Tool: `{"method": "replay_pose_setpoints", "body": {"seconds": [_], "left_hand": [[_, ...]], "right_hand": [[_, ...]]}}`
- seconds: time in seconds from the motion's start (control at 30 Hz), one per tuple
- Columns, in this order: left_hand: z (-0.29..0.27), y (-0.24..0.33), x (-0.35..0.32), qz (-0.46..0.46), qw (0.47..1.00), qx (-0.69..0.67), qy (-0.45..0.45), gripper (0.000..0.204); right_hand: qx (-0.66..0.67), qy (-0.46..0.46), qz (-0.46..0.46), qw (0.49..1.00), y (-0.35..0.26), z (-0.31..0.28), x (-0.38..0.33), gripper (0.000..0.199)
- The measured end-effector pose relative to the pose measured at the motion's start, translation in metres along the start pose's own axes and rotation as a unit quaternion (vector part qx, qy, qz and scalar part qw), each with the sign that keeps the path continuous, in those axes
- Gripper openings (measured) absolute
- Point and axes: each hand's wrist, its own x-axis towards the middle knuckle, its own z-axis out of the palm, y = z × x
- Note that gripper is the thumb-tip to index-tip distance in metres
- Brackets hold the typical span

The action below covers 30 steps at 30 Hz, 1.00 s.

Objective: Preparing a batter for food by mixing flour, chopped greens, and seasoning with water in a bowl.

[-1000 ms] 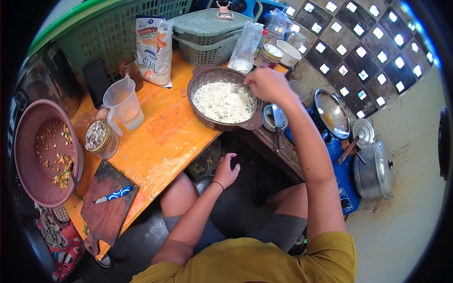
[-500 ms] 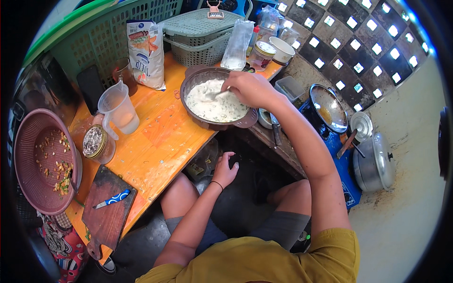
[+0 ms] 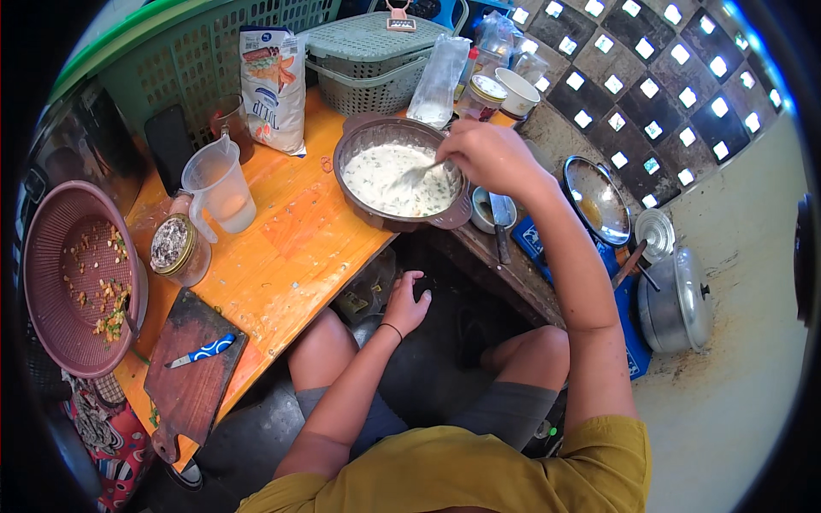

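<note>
Pinching a utensil (image 3: 416, 176), the right hand (image 3: 487, 156) has drawn rightward to the rim of the bowl (image 3: 402, 131), where moments ago it hung over the batter (image 3: 380, 181). The bowl sits at the table's (image 3: 295, 231) front edge, bare wood between it and the jug (image 3: 221, 181). Clear of that edge, the left hand (image 3: 405, 305) curls loosely, empty.

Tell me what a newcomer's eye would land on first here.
Likely the brown bowl of white, green-flecked mixture on the far right of the table, where the right-hand grip holds a metal utensil dipped in it. Next, the pink basket with scattered yellow and green bits at far left. Then the blue-handled knife lying on the dark chopping board at near left.
</note>
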Motion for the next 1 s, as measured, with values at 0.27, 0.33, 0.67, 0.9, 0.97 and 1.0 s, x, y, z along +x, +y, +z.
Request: {"method": "replay_pose_setpoints", "body": {"seconds": [0.27,0.33,0.67,0.9,0.97,1.0], "left_hand": [[0.000,0.000,0.000,0.012,0.999,0.037,-0.017,0.045],[0.002,0.002,0.001,0.007,1.000,0.016,-0.013,0.045],[0.007,-0.001,0.001,0.007,0.999,0.045,-0.029,0.045],[-0.002,-0.001,0.002,-0.003,1.000,0.010,-0.004,0.045],[-0.002,0.000,0.002,-0.001,1.000,0.020,-0.011,0.044],[-0.004,0.000,0.001,-0.002,1.000,0.022,-0.014,0.045]], "right_hand": [[-0.085,0.179,0.007,0.980,-0.015,0.005,-0.021,0.017],[-0.134,0.142,0.044,0.980,-0.005,0.017,-0.017,0.015],[0.031,0.028,0.020,0.999,-0.030,0.036,0.011,0.015],[-0.060,0.072,0.058,0.994,-0.001,0.024,0.005,0.025],[-0.073,0.135,0.055,0.987,-0.013,0.007,-0.014,0.023],[-0.082,0.200,0.055,0.975,-0.018,0.004,-0.021,0.022]]}}
